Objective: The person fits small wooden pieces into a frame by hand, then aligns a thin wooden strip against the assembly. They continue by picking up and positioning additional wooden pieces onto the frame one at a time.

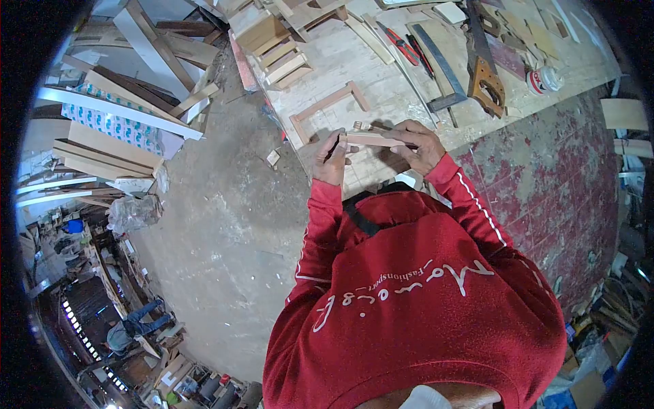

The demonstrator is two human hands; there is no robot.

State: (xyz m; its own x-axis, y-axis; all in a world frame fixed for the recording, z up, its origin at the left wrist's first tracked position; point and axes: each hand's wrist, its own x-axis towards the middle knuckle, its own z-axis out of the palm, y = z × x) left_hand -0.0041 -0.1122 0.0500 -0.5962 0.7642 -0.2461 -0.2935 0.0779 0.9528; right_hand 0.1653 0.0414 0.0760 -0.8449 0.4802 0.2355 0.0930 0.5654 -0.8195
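My left hand (331, 159) grips one end of a short pale wooden strip (373, 140), thumb and fingers closed on it. The other end is pinched in my right hand (421, 146). The strip is held roughly level above the near edge of the workbench (334, 61). Just beyond it, a three-sided wooden frame (325, 103) lies on the bench. A small wood block (357, 125) shows right behind the strip. What lies under my fingers is hidden.
Farther along the bench lie a metal square (436, 65), red-handled pliers (398, 46), a handsaw (486, 87) and a white container (543, 80). Stacked boards (112, 102) lean at left. A wood scrap (273, 157) is on the floor. Another person (133, 330) is at lower left.
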